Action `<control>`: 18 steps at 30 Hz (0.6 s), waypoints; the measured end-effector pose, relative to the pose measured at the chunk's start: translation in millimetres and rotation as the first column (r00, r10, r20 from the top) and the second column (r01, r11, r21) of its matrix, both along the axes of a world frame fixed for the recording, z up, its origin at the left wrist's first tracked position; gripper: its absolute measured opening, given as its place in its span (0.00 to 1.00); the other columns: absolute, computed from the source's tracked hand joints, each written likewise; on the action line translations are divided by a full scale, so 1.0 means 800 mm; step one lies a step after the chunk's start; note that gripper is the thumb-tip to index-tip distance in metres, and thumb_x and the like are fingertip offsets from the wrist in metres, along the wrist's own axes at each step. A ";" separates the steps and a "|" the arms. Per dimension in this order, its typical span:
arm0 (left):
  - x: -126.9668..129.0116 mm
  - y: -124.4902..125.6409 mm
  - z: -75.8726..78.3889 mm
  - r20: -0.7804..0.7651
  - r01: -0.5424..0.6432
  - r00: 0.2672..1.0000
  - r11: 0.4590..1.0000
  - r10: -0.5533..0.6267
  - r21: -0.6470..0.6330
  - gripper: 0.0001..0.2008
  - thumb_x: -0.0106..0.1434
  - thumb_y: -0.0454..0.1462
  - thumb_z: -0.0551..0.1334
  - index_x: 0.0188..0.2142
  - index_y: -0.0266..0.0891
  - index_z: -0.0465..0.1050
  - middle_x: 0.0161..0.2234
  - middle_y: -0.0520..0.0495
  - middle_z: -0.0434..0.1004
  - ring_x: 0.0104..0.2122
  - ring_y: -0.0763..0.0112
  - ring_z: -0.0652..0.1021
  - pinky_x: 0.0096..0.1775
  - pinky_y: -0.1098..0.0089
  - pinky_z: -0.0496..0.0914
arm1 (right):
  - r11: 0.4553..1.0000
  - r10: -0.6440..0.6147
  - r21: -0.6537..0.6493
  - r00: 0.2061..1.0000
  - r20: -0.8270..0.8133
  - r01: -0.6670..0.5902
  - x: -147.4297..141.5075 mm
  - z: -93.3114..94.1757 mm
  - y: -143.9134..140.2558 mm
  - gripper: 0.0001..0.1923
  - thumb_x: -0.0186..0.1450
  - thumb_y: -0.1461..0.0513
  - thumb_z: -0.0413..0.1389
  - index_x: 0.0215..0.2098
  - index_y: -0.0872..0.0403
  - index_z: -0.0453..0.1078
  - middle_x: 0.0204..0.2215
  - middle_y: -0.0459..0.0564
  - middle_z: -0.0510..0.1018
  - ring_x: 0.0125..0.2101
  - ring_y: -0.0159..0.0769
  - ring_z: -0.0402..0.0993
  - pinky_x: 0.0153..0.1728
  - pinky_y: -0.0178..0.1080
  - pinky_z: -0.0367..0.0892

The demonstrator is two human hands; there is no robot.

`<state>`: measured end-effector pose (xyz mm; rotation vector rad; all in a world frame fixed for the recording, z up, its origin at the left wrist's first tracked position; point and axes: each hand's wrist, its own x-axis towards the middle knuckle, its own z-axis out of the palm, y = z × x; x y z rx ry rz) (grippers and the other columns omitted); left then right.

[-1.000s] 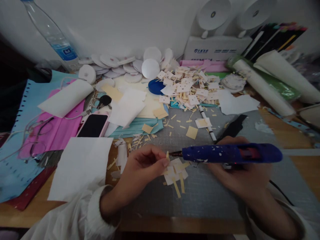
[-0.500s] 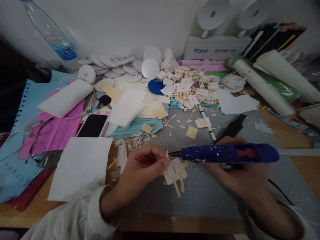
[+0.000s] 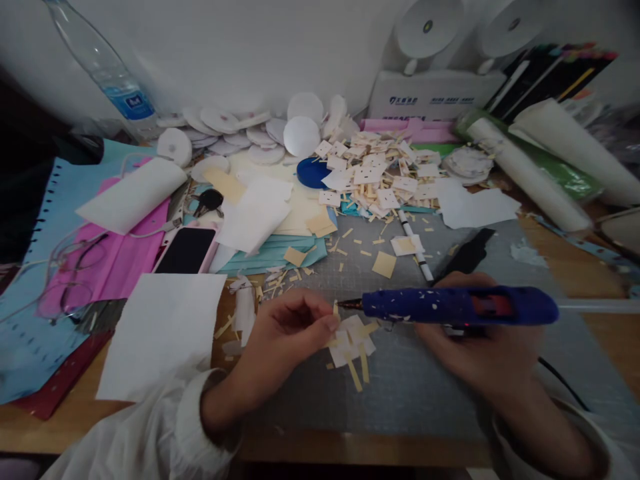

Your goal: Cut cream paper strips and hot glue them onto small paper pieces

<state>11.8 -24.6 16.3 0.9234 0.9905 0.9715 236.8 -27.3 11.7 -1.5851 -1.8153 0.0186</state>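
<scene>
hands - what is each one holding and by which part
The left hand pinches a small tan paper strip by its lower end. The right hand grips the blue glue gun from beneath, by its handle.

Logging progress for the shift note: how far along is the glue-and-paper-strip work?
Done: a heap of small white squares with tan strips lies at the back of the grey cutting mat. In hand: the left hand pinches a small tan paper strip at the nozzle of the blue hot glue gun held by the right hand. Left: loose white squares and tan strips under the hands.
</scene>
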 end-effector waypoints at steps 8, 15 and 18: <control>0.000 0.000 -0.001 0.010 -0.014 1.000 1.000 0.014 0.006 0.06 0.56 0.34 0.67 0.25 0.37 0.72 0.22 0.55 0.69 0.22 0.82 0.67 0.25 0.82 0.62 | 0.997 0.041 0.055 0.998 0.048 -0.044 -0.002 0.008 0.004 0.12 0.58 0.52 0.55 0.30 0.52 0.63 0.20 0.45 0.70 0.20 0.36 0.69 0.22 0.36 0.61; 0.002 -0.001 0.002 -0.025 -0.015 1.000 1.000 0.015 0.002 0.06 0.55 0.34 0.67 0.24 0.37 0.72 0.22 0.55 0.70 0.22 0.82 0.67 0.25 0.82 0.63 | 0.999 0.035 0.024 0.997 0.066 -0.036 0.001 0.007 0.002 0.12 0.57 0.53 0.55 0.30 0.52 0.64 0.19 0.45 0.70 0.20 0.36 0.69 0.22 0.36 0.61; 0.002 -0.001 0.001 -0.037 -0.004 0.999 1.000 0.004 0.002 0.07 0.55 0.34 0.67 0.24 0.37 0.71 0.22 0.55 0.69 0.22 0.82 0.68 0.25 0.82 0.63 | 0.999 0.031 0.010 0.996 0.081 -0.032 0.002 0.009 0.004 0.12 0.57 0.52 0.55 0.29 0.51 0.63 0.18 0.45 0.70 0.19 0.36 0.69 0.21 0.36 0.62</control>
